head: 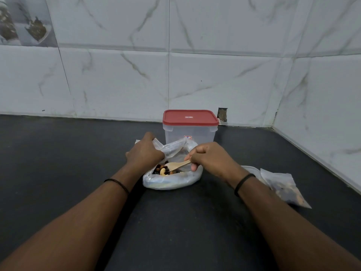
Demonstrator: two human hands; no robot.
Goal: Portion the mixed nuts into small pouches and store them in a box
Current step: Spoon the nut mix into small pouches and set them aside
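A large clear plastic bag (172,181) of mixed nuts (163,170) lies open on the dark counter. My left hand (145,152) grips the bag's upper left edge and holds the mouth open. My right hand (210,158) holds a small wooden spoon (178,165) whose bowl dips into the nuts. Behind the bag stands a clear plastic box (190,133) with a red lid (190,117) on it. A small clear pouch (283,187) with nuts inside lies on the counter to the right of my right forearm.
The dark counter (58,153) runs back to a white marble-tiled wall (117,79), and a second tiled wall closes the right side. A small dark hole in the wall (222,114) sits just right of the box.
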